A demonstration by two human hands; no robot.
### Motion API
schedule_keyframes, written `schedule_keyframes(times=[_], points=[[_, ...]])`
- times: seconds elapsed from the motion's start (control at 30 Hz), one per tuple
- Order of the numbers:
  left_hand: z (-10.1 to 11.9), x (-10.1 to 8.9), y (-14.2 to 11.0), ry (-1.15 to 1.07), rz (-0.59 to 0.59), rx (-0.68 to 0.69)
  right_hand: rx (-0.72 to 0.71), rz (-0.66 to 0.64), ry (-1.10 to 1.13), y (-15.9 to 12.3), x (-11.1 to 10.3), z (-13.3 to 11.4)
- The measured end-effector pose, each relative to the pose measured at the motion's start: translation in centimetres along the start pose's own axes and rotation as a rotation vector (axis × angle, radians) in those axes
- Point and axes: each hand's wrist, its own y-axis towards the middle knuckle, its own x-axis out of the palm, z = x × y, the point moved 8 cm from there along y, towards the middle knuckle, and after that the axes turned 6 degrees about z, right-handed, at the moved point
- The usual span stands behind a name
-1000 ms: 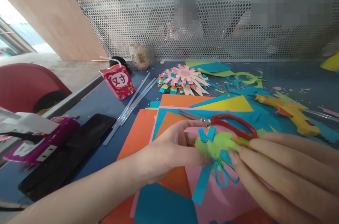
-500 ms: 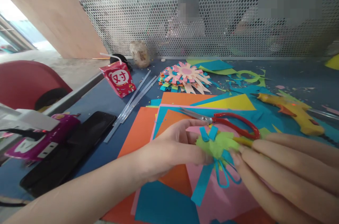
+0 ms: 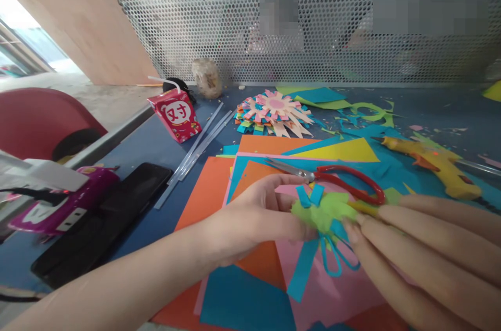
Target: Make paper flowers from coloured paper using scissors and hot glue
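Between both hands is a green and blue paper flower (image 3: 325, 212), with blue strips and loops hanging from its lower side. My left hand (image 3: 270, 213) pinches its left edge between thumb and fingers. On the other side, the fingertips of my right hand (image 3: 422, 247) press together on the flower's right edge, beside a narrow yellow strip (image 3: 364, 209). Just behind the flower lie red-handled scissors (image 3: 348, 180) on the paper sheets. Below the hands is a pink sheet (image 3: 332, 299). The flower's underside is hidden.
A yellow glue gun (image 3: 434, 160) lies at right. Finished paper rosettes (image 3: 276, 106) are piled near the perforated metal screen (image 3: 219, 18), with people behind it. Clear glue sticks (image 3: 203, 145), a red drink carton (image 3: 177, 116), a black phone (image 3: 105, 221) and a purple power strip (image 3: 66, 205) occupy the left.
The paper flower has shifted slightly to the right in the view along with my hands. Both grips look the same, and the things on the table have stayed put.
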Motion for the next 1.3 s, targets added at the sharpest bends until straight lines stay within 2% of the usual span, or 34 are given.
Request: schedule_keyframes(times=[0.1,0.17,0.23,0.37,0.47,0.63,0.83,1.2,1.3], points=[[-0.6,-0.4,-0.1,-0.109,0.028,-0.090,0.002,-0.004,-0.029,-0.1,0.0,0.0],[-0.6,-0.3,-0.1,-0.266,-0.029,-0.112,0.041,0.011,-0.057,-0.3,-0.3,0.4],[-0.3,-0.1,0.1,-0.338,-0.094,-0.075,0.101,0.027,-0.088,-0.6,-0.7,1.1],[0.1,-0.4,0.5,-0.193,-0.027,0.050,0.107,0.031,-0.120,-1.2,-1.1,1.7],[-0.2,0.2,0.4,-0.116,0.001,0.048,0.092,0.030,-0.149,-1.2,-1.0,1.8],[0.1,0.4,0.2,-0.113,0.009,0.103,0.100,0.031,-0.149,-0.7,-0.8,1.9],[0.7,-0.5,0.2,-0.052,0.053,0.195,0.075,0.005,-0.161,-0.5,-0.6,1.8],[0.5,-0.9,-0.1,-0.006,0.199,0.161,0.080,-0.006,-0.168,-0.1,0.0,1.3],[0.5,-0.8,-0.1,-0.018,0.205,0.152,0.075,0.011,-0.172,-0.2,0.0,1.3]])
